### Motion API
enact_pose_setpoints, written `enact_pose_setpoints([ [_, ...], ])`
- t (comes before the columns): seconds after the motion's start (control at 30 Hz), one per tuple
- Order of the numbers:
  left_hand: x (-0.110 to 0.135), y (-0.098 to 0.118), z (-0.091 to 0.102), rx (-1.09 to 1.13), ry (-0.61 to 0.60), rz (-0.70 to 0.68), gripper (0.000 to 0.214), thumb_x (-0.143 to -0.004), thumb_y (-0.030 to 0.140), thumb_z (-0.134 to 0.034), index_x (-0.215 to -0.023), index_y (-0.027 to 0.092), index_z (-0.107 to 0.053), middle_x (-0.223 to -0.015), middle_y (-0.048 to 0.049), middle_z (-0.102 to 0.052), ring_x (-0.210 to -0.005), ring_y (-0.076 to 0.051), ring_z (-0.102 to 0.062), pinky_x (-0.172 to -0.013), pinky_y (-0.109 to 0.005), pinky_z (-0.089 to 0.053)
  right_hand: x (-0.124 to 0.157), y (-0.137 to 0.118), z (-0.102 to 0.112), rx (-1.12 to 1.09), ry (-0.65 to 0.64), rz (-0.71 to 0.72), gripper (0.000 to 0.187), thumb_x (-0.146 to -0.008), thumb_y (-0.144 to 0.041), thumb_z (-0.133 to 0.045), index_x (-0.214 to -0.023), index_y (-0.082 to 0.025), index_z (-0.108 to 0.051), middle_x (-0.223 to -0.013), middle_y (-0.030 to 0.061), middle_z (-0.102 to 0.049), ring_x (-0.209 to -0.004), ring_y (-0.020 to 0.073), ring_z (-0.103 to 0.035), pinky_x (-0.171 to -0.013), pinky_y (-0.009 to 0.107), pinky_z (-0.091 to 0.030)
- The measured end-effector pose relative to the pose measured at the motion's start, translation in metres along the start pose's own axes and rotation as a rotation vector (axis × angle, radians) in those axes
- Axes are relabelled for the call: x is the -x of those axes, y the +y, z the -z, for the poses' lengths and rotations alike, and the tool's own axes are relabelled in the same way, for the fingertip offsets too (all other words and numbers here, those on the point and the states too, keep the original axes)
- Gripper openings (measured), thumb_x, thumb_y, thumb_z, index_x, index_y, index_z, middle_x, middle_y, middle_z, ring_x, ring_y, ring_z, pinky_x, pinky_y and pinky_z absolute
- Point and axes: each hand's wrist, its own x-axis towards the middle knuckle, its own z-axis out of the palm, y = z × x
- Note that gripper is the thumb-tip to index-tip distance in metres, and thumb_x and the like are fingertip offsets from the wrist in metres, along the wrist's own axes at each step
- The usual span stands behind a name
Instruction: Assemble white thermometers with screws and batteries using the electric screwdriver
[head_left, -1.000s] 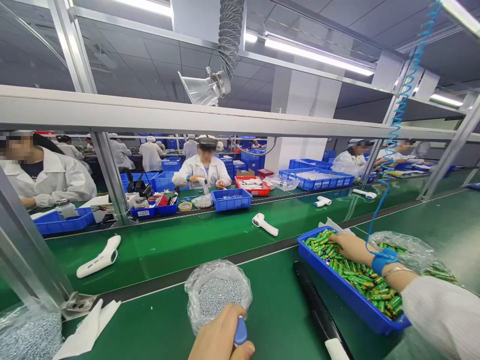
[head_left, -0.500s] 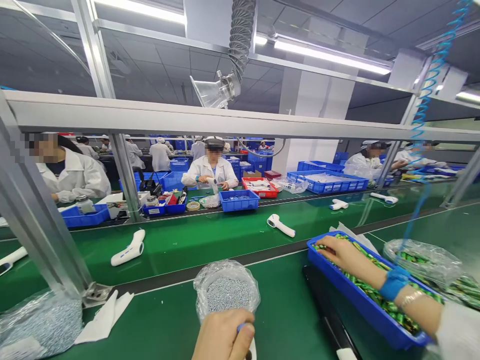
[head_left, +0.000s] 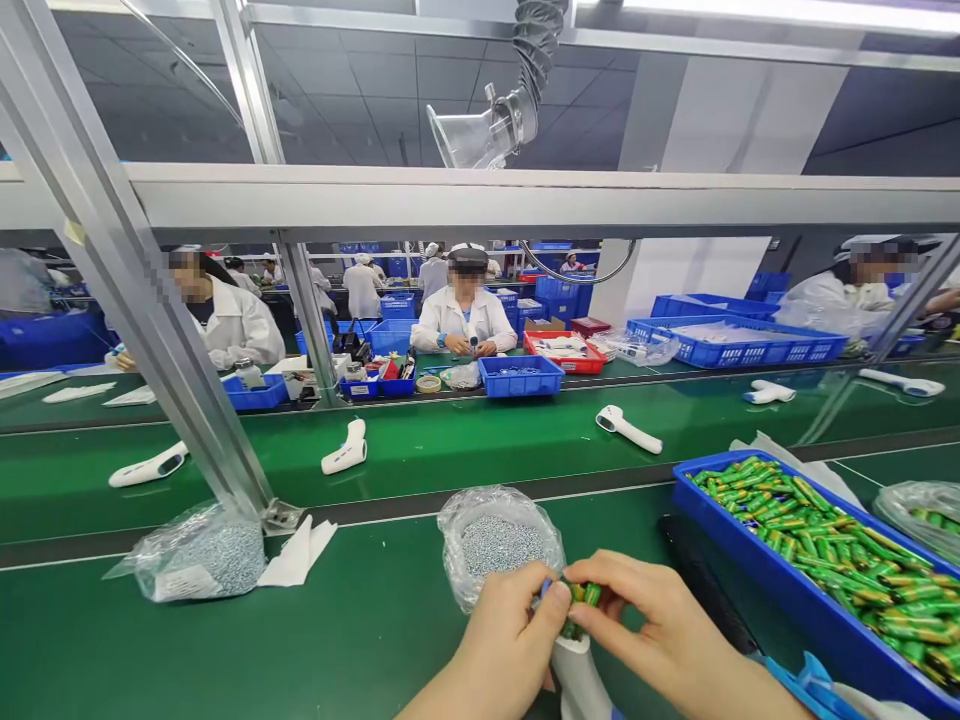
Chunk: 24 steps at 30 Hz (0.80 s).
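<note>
My left hand point(head_left: 514, 635) is closed around the white handheld thermometer point(head_left: 581, 682), whose end points up at the bottom centre. My right hand point(head_left: 660, 620) comes in from the right and pinches green-and-gold batteries point(head_left: 587, 594) at the opening of that end. Both hands touch there, and my fingers hide part of the opening; how many batteries there are I cannot tell. Just beyond my fingers stands a clear plastic bag point(head_left: 501, 545) of small grey-blue pieces. To the right, a blue bin point(head_left: 780, 590) is full of more such batteries.
A black object point(head_left: 705, 575) lies beside the bin. White thermometers point(head_left: 628, 430) lie on the green conveyor point(head_left: 465, 440). A metal post point(head_left: 161, 290), another filled bag point(head_left: 210, 560) and white paper point(head_left: 300, 552) are at left. Co-workers point(head_left: 465, 310) sit across the belt.
My right hand has left the battery bin and come to the thermometer end with batteries in its fingers. My view has turned, showing more of the thermometer in my left hand.
</note>
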Motion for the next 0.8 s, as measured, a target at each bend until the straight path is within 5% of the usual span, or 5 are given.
enact_pose_setpoints([
  [0.3,0.000,-0.007,0.000,0.145,-0.102,-0.042,0.055,-0.082,0.068,-0.034,-0.082,0.015,-0.048,-0.050,0.0040,-0.045,-0.042,-0.013,-0.054,-0.037,-0.017,-0.031,0.001,-0.012,0.006,0.177,-0.053,0.209,0.026,-0.092,-0.020,-0.047,-0.116,-0.025,-0.056,-0.083,0.0013,-0.064,-0.073,0.0124,-0.062,-0.065,0.018,-0.050],
  [0.4,0.001,-0.002,0.002,0.152,-0.129,-0.039,0.048,-0.076,0.062,-0.052,-0.083,0.015,-0.048,-0.052,0.0056,-0.044,-0.042,-0.011,-0.050,-0.038,-0.017,-0.031,0.002,-0.014,0.009,0.289,-0.051,0.213,0.031,-0.094,-0.024,-0.043,-0.124,-0.022,-0.053,-0.092,0.0063,-0.066,-0.080,0.0166,-0.064,-0.070,0.020,-0.052],
  [0.57,0.000,0.003,0.001,0.074,-0.107,0.097,0.032,-0.060,0.024,-0.073,-0.073,0.018,-0.044,-0.052,0.0085,-0.043,-0.047,-0.008,-0.044,-0.041,-0.016,-0.028,0.006,-0.010,0.011,0.302,-0.098,0.109,0.038,-0.095,-0.029,-0.041,-0.133,-0.024,-0.047,-0.096,0.0080,-0.066,-0.083,0.0199,-0.064,-0.065,0.023,-0.053],
  [0.7,0.000,0.000,-0.003,0.078,-0.091,0.084,0.026,-0.063,0.020,-0.069,-0.077,0.017,-0.048,-0.053,0.0074,-0.047,-0.048,-0.010,-0.048,-0.043,-0.017,-0.030,0.011,-0.010,0.013,0.198,-0.165,0.009,0.039,-0.095,-0.034,-0.040,-0.132,-0.026,-0.048,-0.102,0.0092,-0.064,-0.091,0.0231,-0.062,-0.073,0.028,-0.053],
  [0.8,0.000,-0.004,-0.004,0.107,-0.098,0.092,0.031,-0.063,0.019,-0.070,-0.088,0.016,-0.052,-0.054,0.0079,-0.049,-0.046,-0.010,-0.050,-0.043,-0.017,-0.032,0.016,-0.004,0.016,0.071,-0.244,-0.154,0.044,-0.093,-0.044,-0.040,-0.135,-0.029,-0.044,-0.128,0.0080,-0.050,-0.116,0.0282,-0.047,-0.094,0.038,-0.045],
])
